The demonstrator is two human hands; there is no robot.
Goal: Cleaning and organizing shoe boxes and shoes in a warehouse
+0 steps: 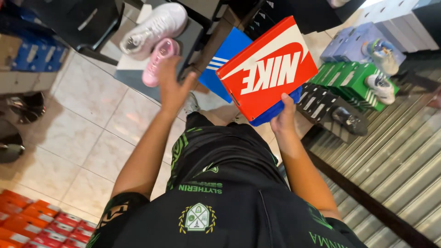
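2 shoe boxes are resting in my right hand point(283, 120), fingers gripping the red box point(266, 69) stacked on a blue box point(271, 115), while my left hand point(172, 87) is reaching open-fingered toward a pink shoe point(156, 62).

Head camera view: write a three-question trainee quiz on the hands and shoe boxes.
1. True or false: the right hand holds the red shoe box from below.
2. Which is nearest the left hand? A pink shoe; B green boxes; C white shoe.
3. What colour is the box behind the red one?

Key: 1 true; 2 A; 3 blue.
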